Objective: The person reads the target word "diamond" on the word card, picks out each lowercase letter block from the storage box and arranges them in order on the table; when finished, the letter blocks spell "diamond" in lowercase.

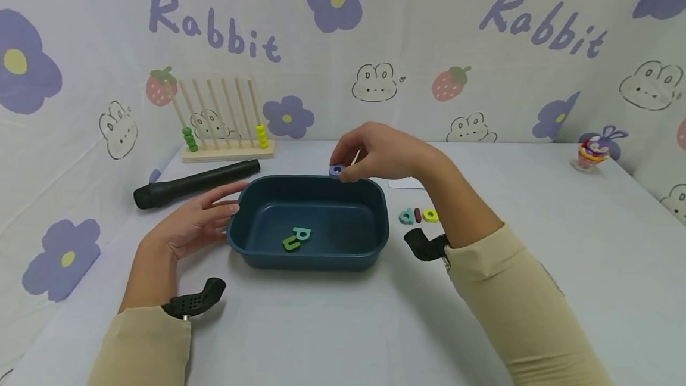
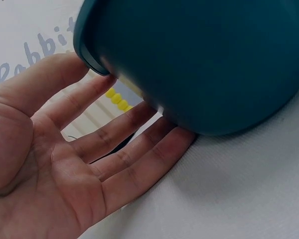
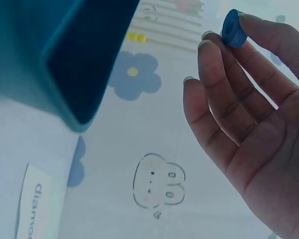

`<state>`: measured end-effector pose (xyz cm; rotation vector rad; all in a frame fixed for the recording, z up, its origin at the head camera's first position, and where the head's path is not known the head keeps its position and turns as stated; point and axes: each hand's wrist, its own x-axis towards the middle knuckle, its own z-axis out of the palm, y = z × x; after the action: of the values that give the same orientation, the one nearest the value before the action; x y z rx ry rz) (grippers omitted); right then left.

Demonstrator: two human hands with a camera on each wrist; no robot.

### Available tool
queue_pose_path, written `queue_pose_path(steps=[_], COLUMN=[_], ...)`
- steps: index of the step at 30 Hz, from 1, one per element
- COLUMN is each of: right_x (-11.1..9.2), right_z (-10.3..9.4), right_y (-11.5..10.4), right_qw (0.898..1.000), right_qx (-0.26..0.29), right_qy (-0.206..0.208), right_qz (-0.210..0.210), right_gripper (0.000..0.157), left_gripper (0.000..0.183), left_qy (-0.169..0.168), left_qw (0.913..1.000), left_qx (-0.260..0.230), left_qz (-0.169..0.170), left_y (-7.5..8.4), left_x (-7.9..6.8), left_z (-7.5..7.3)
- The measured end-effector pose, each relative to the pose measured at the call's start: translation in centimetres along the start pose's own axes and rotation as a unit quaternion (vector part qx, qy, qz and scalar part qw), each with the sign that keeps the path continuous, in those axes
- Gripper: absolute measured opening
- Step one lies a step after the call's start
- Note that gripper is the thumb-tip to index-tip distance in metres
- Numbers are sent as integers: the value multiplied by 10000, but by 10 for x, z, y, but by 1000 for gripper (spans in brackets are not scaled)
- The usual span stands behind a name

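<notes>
A dark teal plastic basin [image 1: 316, 261] stands on the white table. My left hand [image 1: 190, 226] rests against its left side, the fingers reaching out to the outer wall and the thumb by the rim, also clear in the left wrist view. Above the basin's far rim, my right hand [image 1: 387, 151] pinches a small blue-purple letter piece with a round hole [image 3: 231, 36] between thumb and index finger; the other fingers curve loosely. Inside the basin lie a light teal letter [image 1: 302, 234] and a green U-shaped letter [image 1: 291, 245], side by side.
Right of the basin lie a teal letter [image 1: 405, 217], a dark red bar-shaped piece [image 1: 417, 215] and a yellow letter [image 1: 430, 215]. Behind them is a printed white card [image 3: 32, 204]. A black microphone [image 1: 198, 183], a wooden bead rack [image 1: 227, 152] and a small cup ornament [image 1: 591, 153] stand farther out.
</notes>
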<state>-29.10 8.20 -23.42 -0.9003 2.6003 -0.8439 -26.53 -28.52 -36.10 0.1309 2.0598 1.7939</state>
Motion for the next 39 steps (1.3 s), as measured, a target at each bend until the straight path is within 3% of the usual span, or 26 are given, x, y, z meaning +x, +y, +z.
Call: queue_pose_path(steps=[24,39], right_x=[-59,-84], right_z=[-4,-5], right_y=[35,51], right_qw=[9975,9954], right_qx=[15,-75], right_qy=[588,782], right_qz=[387,548], right_gripper=[27,28], left_gripper=[62,62], left_qy=[-4,13], left_qw=[10000,10000], left_qx=[-47,-7], left_qz=[18,9], left_y=[0,-2], left_x=[-2,1], left_z=[1,0])
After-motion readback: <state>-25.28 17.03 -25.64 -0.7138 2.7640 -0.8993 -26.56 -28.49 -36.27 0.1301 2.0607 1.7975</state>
